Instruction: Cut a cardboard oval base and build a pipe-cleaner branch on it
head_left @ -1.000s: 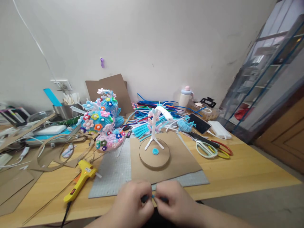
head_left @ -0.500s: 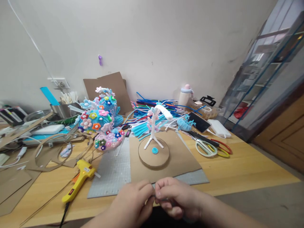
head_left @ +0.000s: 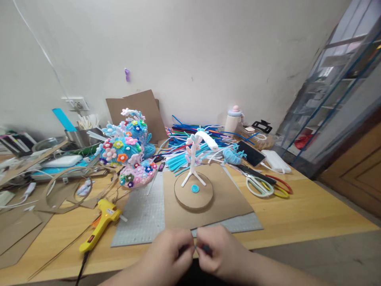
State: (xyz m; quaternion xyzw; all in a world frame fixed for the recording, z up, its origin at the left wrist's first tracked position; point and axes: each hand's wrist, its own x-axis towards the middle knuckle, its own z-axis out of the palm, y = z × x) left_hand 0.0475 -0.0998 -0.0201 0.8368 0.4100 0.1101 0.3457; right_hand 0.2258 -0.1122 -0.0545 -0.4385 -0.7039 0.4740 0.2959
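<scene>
Close together at the table's front edge, my left hand [head_left: 174, 252] and my right hand [head_left: 218, 248] are both closed, fingertips nearly meeting. Between them they pinch a thin blue pipe cleaner [head_left: 195, 247], mostly hidden by the fingers. Just beyond my hands, a round cardboard disc [head_left: 181, 197] rests on a cardboard sheet [head_left: 235, 198]. A white pipe-cleaner stem [head_left: 193, 159] with a curved top, spread feet and small pink and blue flowers stands on the disc. In front of its feet lies a flat blue coil [head_left: 195, 188].
A yellow glue gun [head_left: 104, 222] lies left of the grey cutting mat [head_left: 133, 222]. Behind it stands a flower-covered blue craft piece [head_left: 122, 151]. Pipe cleaners [head_left: 178, 159] are heaped at the back. Scissors [head_left: 258, 186], a phone [head_left: 251, 153] and a bottle [head_left: 233, 121] are on the right.
My right hand has turned and its fingers have curled in more tightly against my left fingertips. The things on the table have not moved; the view has shifted slightly.
</scene>
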